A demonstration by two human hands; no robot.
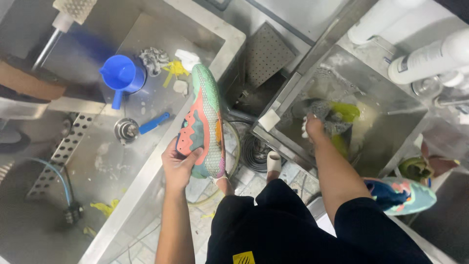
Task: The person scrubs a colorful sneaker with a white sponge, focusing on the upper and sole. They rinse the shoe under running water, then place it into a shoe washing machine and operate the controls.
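Note:
My left hand point(179, 164) grips the heel end of a mint-green sports shoe point(202, 120) with coral and grey patches, sole side facing up, held over the rim of the left steel sink point(146, 161). My right hand point(312, 128) reaches into the right steel sink point(391, 132) and presses on a grey cloth point(325, 117) lying beside a yellow-green cloth point(346, 111) in soapy water. The matching second shoe point(403, 194) rests at the right, by my right leg.
In the left sink sit a blue jug point(122, 76), a blue-handled brush point(151, 123), a drain plug point(126, 129), rags and soap bits. White bottles point(425, 61) stand behind the right sink. Coiled hose point(254, 151) lies on the tiled floor between the sinks.

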